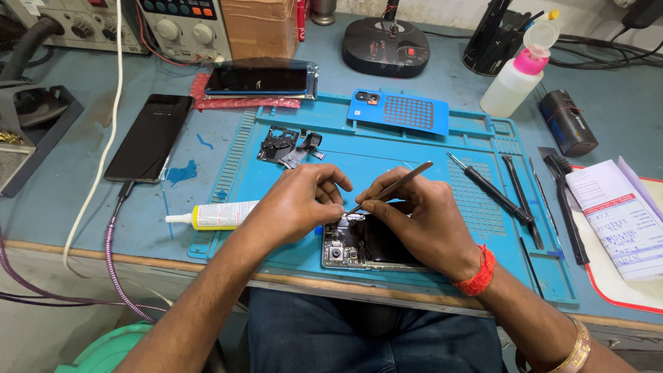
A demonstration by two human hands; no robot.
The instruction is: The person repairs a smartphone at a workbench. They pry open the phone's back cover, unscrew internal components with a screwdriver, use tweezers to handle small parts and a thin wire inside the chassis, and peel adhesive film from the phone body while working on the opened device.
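Hands both curled: R hand pinches tweezers, L hand steadies opened phone.

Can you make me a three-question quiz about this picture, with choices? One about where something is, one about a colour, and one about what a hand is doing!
1. Where is the glue tube?
A. beside the left hand
B. on the paper pad
C. in a cup

2. What colour is the work mat?
A. red
B. blue
C. yellow

3. What does the right hand hold?
A. nothing
B. a bottle
C. metal tweezers

Answers: 1 A, the tube lies just outboard of that hand; 2 B, the mat is blue; 3 C, fingers pinch the tweezers over the opened phone.
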